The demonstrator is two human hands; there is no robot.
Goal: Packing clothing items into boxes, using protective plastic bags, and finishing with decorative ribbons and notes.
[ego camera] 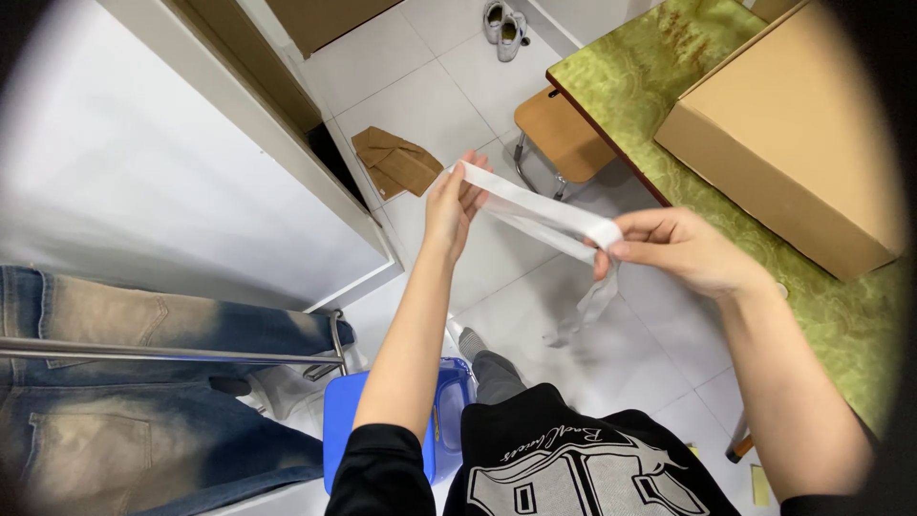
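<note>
A long strip of clear plastic film stretches between my two hands above the tiled floor. My left hand pinches its upper end, fingers raised. The other end is gripped by my right hand, with a loose crumpled tail of the film hanging down below it. Both arms reach out from black sleeves.
A large cardboard box sits on a green marbled table at the right. A wooden stool, a folded brown paper piece and a pair of shoes lie on the floor. Jeans hang on a rail at left, over a blue stool.
</note>
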